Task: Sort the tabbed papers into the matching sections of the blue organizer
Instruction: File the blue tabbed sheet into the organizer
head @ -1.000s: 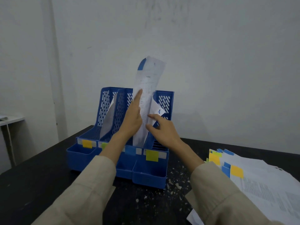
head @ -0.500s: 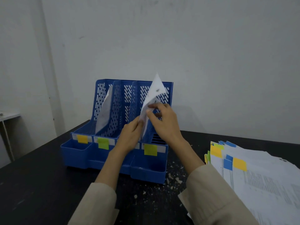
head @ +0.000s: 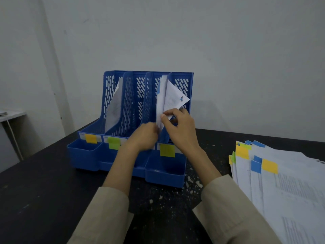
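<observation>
Black table [head: 44,182], right hand [head: 182,132] pinching paper [head: 169,101]

Setting: plain office or filing room. Evidence: blue perforated plastic four-section desktop file organizer [head: 133,110] with coloured sticky labels, standing on a black paint-flecked bench [head: 44,182]; loose stack of printed white papers with coloured tabs [head: 281,182] at right; bare grey-white plastered wall [head: 228,50]; corner of a white side table [head: 10,114] at left.
</observation>
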Demonstrator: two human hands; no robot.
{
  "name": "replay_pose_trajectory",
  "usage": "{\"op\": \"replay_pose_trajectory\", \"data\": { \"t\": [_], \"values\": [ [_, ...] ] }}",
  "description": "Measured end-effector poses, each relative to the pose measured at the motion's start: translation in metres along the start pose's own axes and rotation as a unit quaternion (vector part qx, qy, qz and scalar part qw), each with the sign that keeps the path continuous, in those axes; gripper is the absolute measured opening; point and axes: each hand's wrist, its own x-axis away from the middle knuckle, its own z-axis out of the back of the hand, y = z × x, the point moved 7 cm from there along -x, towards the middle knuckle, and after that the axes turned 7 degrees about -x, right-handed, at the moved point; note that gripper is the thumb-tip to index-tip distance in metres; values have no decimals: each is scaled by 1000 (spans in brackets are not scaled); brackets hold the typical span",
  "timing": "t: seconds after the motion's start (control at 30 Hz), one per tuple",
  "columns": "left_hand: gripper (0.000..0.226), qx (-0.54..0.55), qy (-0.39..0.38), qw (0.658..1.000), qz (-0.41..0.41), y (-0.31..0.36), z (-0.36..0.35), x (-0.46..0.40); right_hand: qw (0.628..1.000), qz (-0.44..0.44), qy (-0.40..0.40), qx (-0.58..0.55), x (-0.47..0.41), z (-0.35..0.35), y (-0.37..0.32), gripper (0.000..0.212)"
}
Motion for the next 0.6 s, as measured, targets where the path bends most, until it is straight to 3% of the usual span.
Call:
{"op": "replay_pose_trajectory", "data": {
  "t": [0.1, 0.27, 0.4, 0.6],
  "values": [
    [28, -4, -60, 998, 10, -2, -15, 0, 1000, 5, -9, 9, 2, -2, 0, 17],
    [35, 81, -36, 996, -29, 6, 10, 9, 999, 21, -25, 29, 5, -6, -4, 19],
    [35, 58, -17, 997, -46, 2, 15, 9, 999, 40, -1, 22, 6, -4, -9, 14],
    [34, 0, -67, 998, -11, -7, 0, 7, 998, 48, 38, 3, 9, -5, -10, 13]
  ]
}}
